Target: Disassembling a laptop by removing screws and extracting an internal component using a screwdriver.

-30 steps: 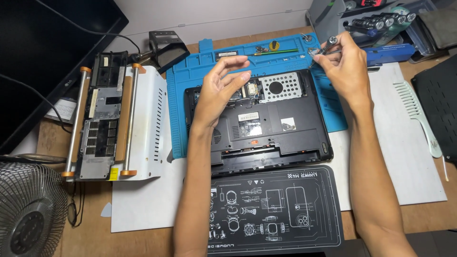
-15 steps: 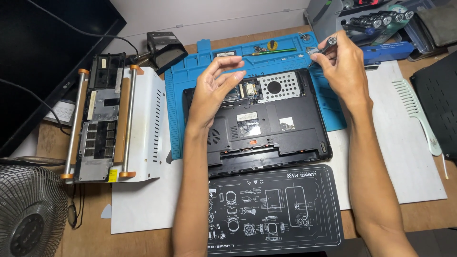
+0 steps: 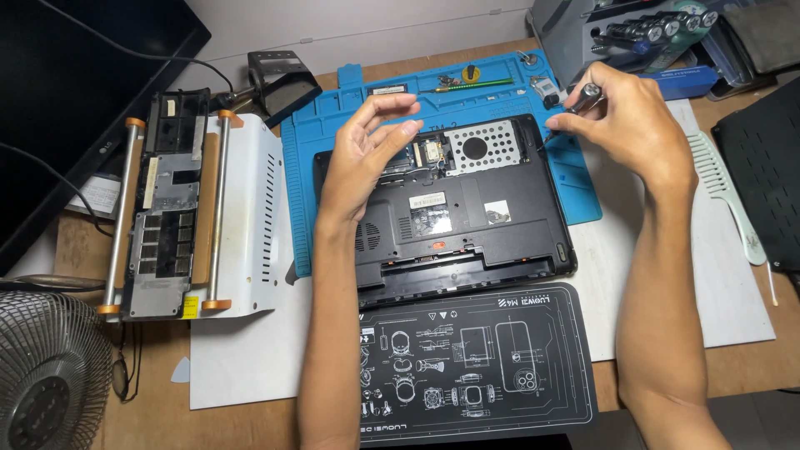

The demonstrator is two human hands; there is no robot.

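A black laptop (image 3: 467,225) lies bottom up on a blue work mat (image 3: 333,133), its covers off so the inner boards and a perforated metal bay show. My left hand (image 3: 367,154) hovers above the laptop's far left part, fingers apart, holding nothing. My right hand (image 3: 629,121) is at the laptop's far right corner, closed around a small silver-capped screwdriver (image 3: 586,96) whose tip points down at that corner.
A white metal frame with two rods (image 3: 192,208) lies at left, a fan (image 3: 50,375) at bottom left. A black printed mat (image 3: 475,358) sits in front of the laptop. A pale green comb (image 3: 725,192) lies at right; a screwdriver rack (image 3: 650,29) stands behind.
My left hand has lifted slightly off the laptop and its fingers have opened. My right hand stays at the far right corner with the screwdriver.
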